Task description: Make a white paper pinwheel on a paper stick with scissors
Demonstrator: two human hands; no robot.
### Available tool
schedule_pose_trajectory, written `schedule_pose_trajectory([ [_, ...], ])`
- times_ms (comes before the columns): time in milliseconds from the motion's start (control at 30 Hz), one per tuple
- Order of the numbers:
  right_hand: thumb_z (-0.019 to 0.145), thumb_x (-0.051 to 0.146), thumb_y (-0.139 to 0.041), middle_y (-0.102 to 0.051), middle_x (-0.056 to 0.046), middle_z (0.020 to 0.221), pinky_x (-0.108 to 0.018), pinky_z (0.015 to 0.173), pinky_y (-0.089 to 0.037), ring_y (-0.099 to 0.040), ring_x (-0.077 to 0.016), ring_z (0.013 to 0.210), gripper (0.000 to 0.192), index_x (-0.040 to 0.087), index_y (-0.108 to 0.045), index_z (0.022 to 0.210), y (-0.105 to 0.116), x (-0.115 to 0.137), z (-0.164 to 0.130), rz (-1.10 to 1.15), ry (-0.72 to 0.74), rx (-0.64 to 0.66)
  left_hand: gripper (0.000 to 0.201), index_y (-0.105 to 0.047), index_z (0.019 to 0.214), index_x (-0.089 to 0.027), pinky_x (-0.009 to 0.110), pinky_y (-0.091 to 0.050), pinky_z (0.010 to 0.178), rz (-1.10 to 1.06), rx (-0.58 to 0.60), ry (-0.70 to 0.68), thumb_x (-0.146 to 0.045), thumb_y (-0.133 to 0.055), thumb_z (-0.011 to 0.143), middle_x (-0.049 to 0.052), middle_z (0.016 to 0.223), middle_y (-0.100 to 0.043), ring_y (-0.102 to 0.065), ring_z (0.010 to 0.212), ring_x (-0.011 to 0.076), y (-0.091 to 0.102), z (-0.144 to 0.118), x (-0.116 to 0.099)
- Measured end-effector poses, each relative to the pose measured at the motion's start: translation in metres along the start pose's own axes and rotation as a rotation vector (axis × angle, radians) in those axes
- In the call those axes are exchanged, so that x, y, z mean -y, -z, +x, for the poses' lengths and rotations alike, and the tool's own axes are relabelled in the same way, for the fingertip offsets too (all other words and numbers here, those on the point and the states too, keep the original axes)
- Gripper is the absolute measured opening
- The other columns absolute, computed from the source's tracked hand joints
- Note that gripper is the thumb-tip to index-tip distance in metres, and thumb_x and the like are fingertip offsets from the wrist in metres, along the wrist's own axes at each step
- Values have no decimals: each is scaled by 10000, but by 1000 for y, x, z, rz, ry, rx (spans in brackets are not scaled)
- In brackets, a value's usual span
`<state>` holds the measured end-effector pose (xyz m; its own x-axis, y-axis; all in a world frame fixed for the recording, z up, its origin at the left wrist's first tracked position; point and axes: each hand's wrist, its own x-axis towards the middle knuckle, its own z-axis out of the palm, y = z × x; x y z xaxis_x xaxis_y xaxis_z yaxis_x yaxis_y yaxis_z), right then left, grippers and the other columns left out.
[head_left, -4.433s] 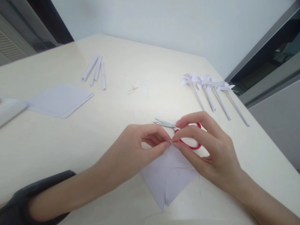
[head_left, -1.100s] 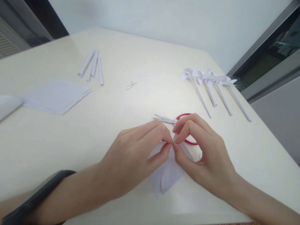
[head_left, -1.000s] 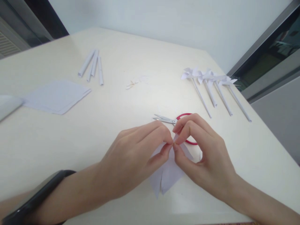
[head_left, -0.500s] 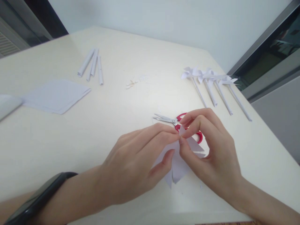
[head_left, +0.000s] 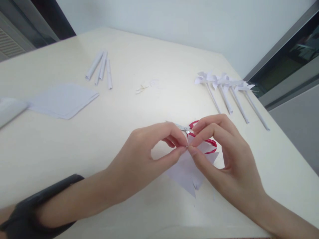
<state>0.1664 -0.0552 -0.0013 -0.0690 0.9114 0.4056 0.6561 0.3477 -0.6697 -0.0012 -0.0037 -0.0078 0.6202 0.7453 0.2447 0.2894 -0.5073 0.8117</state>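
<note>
From the head view, both hands are meeting at the middle of the worktop (head_left: 74, 142), fingertip to fingertip. The left hand (head_left: 143, 156) is pinching the top point of the cut paper square (head_left: 185, 171) between thumb and forefinger, and the right hand (head_left: 224, 159) is pinching the same point from the other side, the remaining fingers arching above. The paper is hanging down from that pinch toward the person, its lower tip touching the worktop, so its long axis is running near to far. Neither hand is nearer; they are sharing one spot. The red-handled scissors (head_left: 203, 141) are lying just behind the fingertips, partly hidden.
</note>
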Motion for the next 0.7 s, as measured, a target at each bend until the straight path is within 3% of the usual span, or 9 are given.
schedule_pose_trajectory([
  [233,857,185,-568,-561,-18,942,-310,806,-436,-540,-165,972,42,214,-578,829,14,-5,4,331,-149,156,60,-612,768,-176,145,-482,676,-375,149,214,-146,-590,815,-48,769,-644,-604,730,68,9,6,-4],
  [400,826,181,-617,-579,-17,935,-301,845,-434,-535,-171,1003,34,211,-602,822,16,-9,8,434,-117,333,81,-601,714,-177,168,-460,624,-740,349,405,-158,-614,791,-44,715,-611,-585,690,78,8,6,1],
  [700,816,166,-628,-565,-20,949,-301,845,-440,-545,-151,940,45,205,-613,831,18,-10,9,447,-79,321,84,-604,702,-184,167,-430,609,-873,322,455,-160,-608,782,-48,707,-618,-570,670,76,4,5,2],
])
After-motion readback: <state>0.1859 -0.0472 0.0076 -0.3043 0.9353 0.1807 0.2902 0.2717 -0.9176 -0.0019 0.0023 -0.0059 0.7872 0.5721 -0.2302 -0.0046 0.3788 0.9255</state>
